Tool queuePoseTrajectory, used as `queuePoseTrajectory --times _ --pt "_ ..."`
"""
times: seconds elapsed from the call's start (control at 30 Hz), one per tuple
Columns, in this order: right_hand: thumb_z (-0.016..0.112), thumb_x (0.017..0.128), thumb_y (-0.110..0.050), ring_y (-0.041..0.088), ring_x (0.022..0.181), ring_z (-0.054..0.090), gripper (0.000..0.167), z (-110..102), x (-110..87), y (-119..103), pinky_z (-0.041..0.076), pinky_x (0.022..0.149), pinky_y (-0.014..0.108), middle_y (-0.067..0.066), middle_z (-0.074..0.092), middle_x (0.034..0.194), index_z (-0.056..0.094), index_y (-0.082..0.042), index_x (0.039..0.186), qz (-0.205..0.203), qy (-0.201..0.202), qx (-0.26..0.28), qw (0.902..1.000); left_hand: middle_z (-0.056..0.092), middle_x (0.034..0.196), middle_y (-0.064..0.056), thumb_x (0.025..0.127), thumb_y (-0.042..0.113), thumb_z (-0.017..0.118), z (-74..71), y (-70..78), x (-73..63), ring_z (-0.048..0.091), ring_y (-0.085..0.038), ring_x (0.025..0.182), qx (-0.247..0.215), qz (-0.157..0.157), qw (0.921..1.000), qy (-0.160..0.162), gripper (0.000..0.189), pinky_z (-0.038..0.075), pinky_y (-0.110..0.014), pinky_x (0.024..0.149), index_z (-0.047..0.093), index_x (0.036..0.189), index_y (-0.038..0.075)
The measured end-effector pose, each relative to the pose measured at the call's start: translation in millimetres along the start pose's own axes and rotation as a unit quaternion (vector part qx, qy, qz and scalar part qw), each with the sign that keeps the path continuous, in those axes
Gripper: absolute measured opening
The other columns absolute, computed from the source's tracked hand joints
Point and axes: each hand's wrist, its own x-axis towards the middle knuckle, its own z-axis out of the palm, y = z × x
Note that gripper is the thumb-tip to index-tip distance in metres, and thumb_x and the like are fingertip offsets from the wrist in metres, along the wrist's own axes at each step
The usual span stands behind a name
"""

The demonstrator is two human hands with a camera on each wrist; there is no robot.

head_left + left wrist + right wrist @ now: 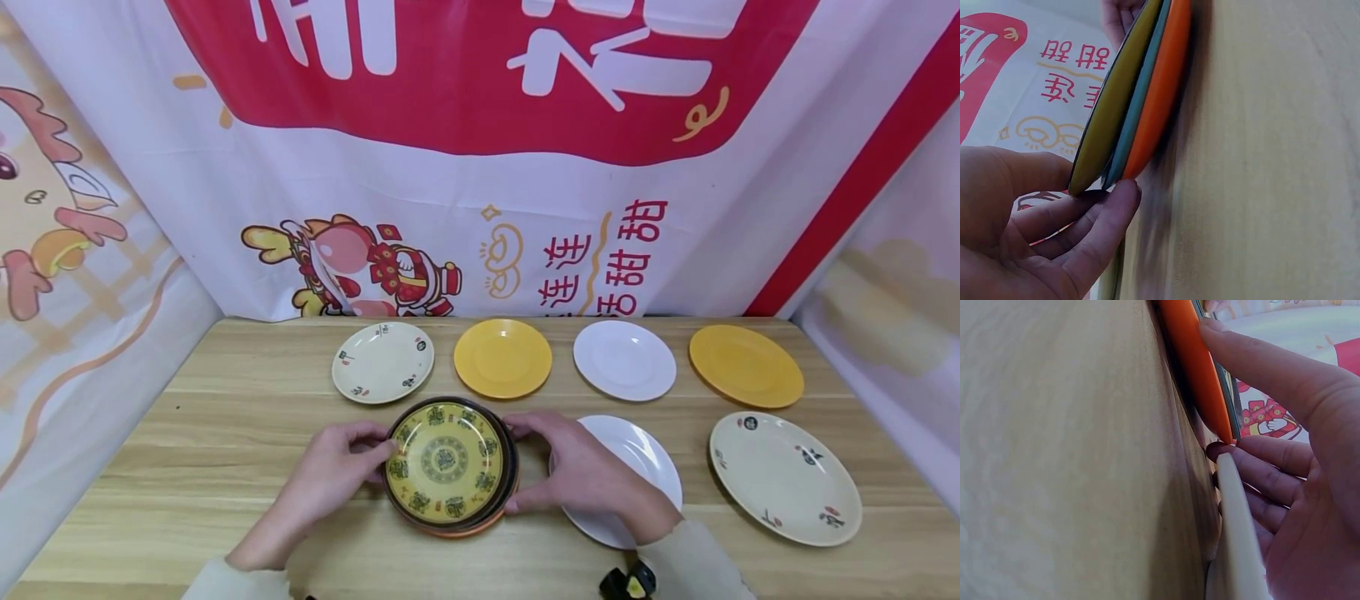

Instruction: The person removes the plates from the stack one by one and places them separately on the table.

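A stack of plates sits between the two hands in the head view. On top is a yellow-green patterned plate (446, 461) with a dark rim. Edge-on in the left wrist view, a teal plate (1134, 112) shows beneath it and an orange plate (1163, 81) is lowest. The left hand (333, 467) grips the stack's left edge, thumb at the top plate's rim and fingertips under the lower plates. Opposite it, the right hand (581, 467) holds the right edge between thumb and fingers, its thumb against the orange plate's side in the right wrist view.
Under the right hand lies a white plate (652, 454), partly covered. Behind stand a cream patterned plate (383, 363), a yellow plate (502, 358), another white plate (625, 361) and another yellow plate (746, 367). A cream oval plate (786, 479) lies far right. Printed cloth (465, 183) backs the table.
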Motion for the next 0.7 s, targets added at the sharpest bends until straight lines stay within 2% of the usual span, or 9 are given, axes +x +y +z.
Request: queuePoseTrajectory --times 0.13,0.33,0.53,0.7 --pt "0.102 0.066 -0.049 0.015 0.132 0.063 0.096 0 0.2 0 0.047 0.125 0.052 -0.009 0.071 0.135 0.062 -0.02 0.149 -0.001 0.001 -0.001 1.0 0.08 0.101 -0.009 0.099 0.016 0.075 -2.4 3.7 0.3 0.073 -0.016 0.076 0.009 0.006 0.9999 0.011 0.028 0.065 -0.027 0.068 0.075 0.122 -0.001" --pt "0.102 0.066 -0.049 0.015 0.132 0.062 0.097 -1 0.6 -1 0.047 0.125 0.052 -0.009 0.07 0.136 0.062 -0.02 0.15 0.008 -0.005 0.006 0.9999 0.08 0.109 -0.012 0.1 0.015 0.074 -8.6 5.6 2.1 0.071 -0.016 0.079 -0.034 -0.007 0.9993 0.016 0.032 0.064 -0.026 0.069 0.073 0.127 -0.003" --pt "0.102 0.067 -0.049 0.016 0.133 0.062 0.097 0 0.3 -1 0.047 0.125 0.053 -0.008 0.07 0.136 0.061 -0.02 0.15 0.012 -0.006 0.003 0.9999 0.079 0.114 -0.014 0.102 0.014 0.071 -12.5 2.9 3.0 0.075 -0.017 0.086 -0.09 -0.018 0.9957 -0.011 0.035 0.069 -0.029 0.073 0.07 0.131 -0.006" --pt "0.101 0.067 -0.049 0.017 0.134 0.062 0.097 0 0.0 -1 0.046 0.126 0.054 -0.007 0.07 0.137 0.061 -0.021 0.15 0.014 -0.007 0.007 0.9998 0.08 0.114 -0.014 0.103 0.014 0.071 -14.1 0.9 2.5 0.076 -0.018 0.087 -0.113 -0.017 0.9931 -0.026 0.036 0.07 -0.03 0.075 0.069 0.131 -0.008"
